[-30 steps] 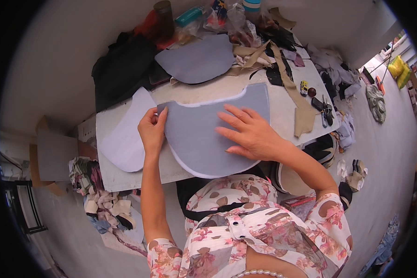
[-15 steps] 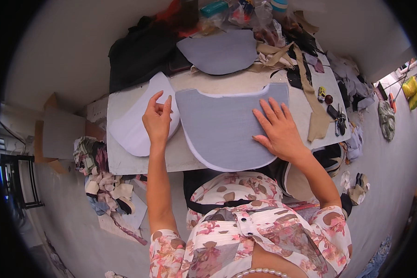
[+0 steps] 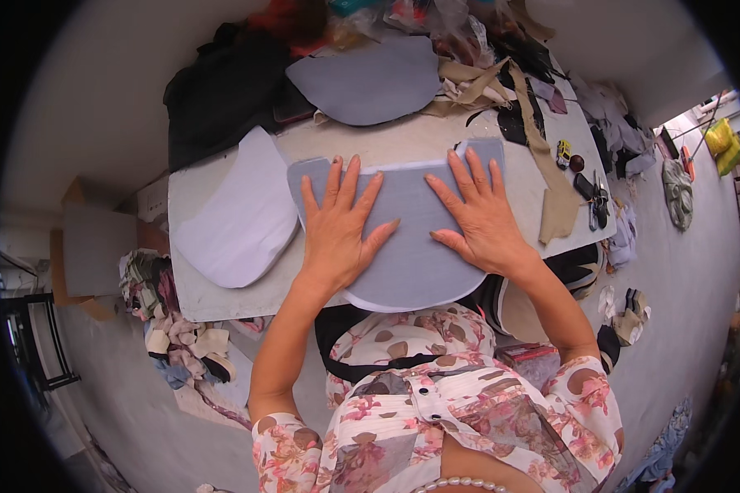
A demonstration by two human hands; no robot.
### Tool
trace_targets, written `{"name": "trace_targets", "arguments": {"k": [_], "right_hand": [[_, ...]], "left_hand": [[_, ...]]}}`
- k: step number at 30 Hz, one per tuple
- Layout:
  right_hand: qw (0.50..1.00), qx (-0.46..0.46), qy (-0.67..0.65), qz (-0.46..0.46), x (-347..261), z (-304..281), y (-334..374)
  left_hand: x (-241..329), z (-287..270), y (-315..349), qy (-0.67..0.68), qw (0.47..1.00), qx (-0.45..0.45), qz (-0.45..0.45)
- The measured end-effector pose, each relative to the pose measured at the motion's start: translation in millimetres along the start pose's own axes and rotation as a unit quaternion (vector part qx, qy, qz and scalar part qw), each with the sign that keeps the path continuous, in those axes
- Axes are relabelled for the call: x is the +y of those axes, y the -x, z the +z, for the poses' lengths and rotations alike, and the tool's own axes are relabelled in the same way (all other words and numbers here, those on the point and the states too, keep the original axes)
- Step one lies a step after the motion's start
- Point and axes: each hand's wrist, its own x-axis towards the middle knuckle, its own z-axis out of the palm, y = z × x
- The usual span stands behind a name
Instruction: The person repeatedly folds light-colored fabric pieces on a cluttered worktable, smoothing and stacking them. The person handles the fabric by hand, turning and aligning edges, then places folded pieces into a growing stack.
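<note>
A grey fabric piece (image 3: 411, 209) with a rounded near edge and a notched far edge lies on the table in front of me. White material shows beneath it along its rims. My left hand (image 3: 343, 222) rests flat on its left half, fingers spread toward the far edge. On its right half lies my right hand (image 3: 481, 218), also flat and spread. Beside it on the left is a white curved piece (image 3: 242, 218), which neither hand touches.
Toward the back lies another grey piece (image 3: 370, 80), next to black cloth (image 3: 222, 103). Tan strips (image 3: 557, 215), a small yellow toy car (image 3: 563, 154) and scissors (image 3: 600, 205) sit along the table's right side. Fabric scraps (image 3: 193, 345) are heaped below the left edge.
My left hand has come down from above the white piece, moving right onto the grey piece. My right hand remains flat on its right side. The whole view has shifted slightly.
</note>
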Motion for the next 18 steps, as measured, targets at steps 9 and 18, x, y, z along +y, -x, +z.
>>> {"name": "trace_targets", "arguments": {"k": [9,18], "right_hand": [[0.999,0.013,-0.036,0.010,6.6,4.4,5.4],[0.980,0.092,-0.177,0.005,19.1,-23.0,-1.8]], "left_hand": [[-0.9,8.0,1.2,-0.014,1.000,-0.016,-0.003],[-24.2,-17.1,25.8,0.287,0.922,0.260,-0.013]]}}
